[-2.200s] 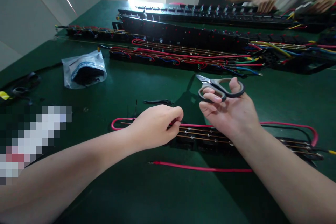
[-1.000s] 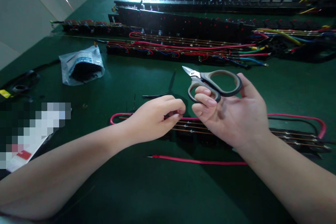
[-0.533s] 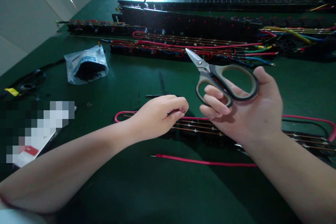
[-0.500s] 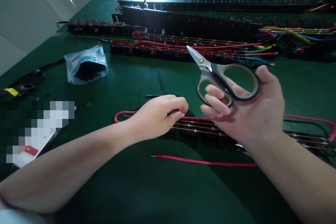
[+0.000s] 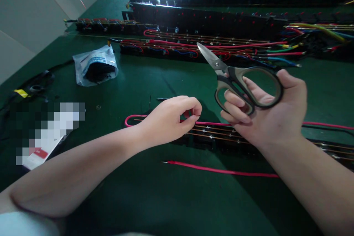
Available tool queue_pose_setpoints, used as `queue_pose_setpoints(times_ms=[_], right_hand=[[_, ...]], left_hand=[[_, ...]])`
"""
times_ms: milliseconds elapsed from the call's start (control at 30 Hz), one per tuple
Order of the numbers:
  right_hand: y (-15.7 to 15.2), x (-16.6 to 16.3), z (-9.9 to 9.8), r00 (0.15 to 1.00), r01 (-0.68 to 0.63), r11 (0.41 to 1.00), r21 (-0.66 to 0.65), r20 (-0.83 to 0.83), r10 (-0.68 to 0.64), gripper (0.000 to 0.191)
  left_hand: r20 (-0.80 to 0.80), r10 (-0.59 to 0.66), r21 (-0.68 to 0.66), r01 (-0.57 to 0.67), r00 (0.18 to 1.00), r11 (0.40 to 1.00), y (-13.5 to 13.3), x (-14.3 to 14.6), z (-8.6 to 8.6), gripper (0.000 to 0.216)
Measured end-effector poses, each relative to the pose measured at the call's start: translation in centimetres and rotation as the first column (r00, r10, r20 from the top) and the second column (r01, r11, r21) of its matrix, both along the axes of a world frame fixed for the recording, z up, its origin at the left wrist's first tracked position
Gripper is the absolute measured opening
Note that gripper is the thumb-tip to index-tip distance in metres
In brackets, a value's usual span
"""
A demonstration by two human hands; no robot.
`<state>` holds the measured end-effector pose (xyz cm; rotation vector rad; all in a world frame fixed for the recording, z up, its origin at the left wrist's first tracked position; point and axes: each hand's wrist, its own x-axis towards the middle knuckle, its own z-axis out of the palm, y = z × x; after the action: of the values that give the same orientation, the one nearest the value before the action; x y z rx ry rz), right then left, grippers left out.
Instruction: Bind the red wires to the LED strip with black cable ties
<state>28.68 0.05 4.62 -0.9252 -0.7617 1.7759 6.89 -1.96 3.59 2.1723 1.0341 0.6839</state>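
Green matting covers the work table [image 5: 171, 199], on which every item rests. Several long black socket strips [image 5: 210, 22], dressed with red, blue, yellow and green leads, lie side by side across the far half. One further black strip [image 5: 221, 142], with bare copper bars along its top, lies crosswise near the front edge, beneath both hands. A red lead [image 5: 127, 120] loops round this strip's left end and runs along its far side. A loose red wire [image 5: 221, 170] with a stripped left tip lies just in front of the strip, parallel to it and apart from it. A clear plastic bag [image 5: 95, 67] of dark parts sits at far left, well apart from the hands. The right hand [image 5: 273, 121], palm up above the near strip, grips the scissors [image 5: 232, 75]: the fingers curl through the lower handle loop and the thumb lies along the outside of the larger loop. The blades are together and point up and to the left, clear of the table. The left hand [image 5: 168, 120] rests on the near strip, thumb and forefinger pinched narrowly on the red lead.
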Motion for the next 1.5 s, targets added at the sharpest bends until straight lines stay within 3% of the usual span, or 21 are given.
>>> queue_pose_setpoints(times_ms=[200, 800, 1100, 1500], right_hand=[[0.16, -0.11, -0.18, 0.999, 0.050, 0.997, -0.066, 0.024, -0.048, 0.048], [0.16, -0.21, -0.11, 0.998, 0.046, 0.997, -0.068, 0.040, -0.044, 0.046], [0.19, -0.17, -0.06, 0.999, 0.030, 0.997, -0.069, 0.045, -0.027, 0.045], [0.30, -0.05, -0.29, 0.994, 0.086, 0.989, -0.121, -0.049, -0.092, 0.034]], left_hand=[[-0.009, -0.017, -0.027, 0.017, 1.000, 0.999, -0.04, -0.02, 0.13, 0.014], [-0.007, 0.004, -0.116, -0.005, 1.000, 0.993, -0.04, 0.03, 0.39, 0.014], [-0.035, 0.075, -0.184, -0.080, 0.997, 0.980, -0.03, 0.12, 0.26, 0.010], [-0.090, 0.064, -0.125, -0.075, 0.994, 0.989, 0.08, 0.35, 0.33, 0.003]])
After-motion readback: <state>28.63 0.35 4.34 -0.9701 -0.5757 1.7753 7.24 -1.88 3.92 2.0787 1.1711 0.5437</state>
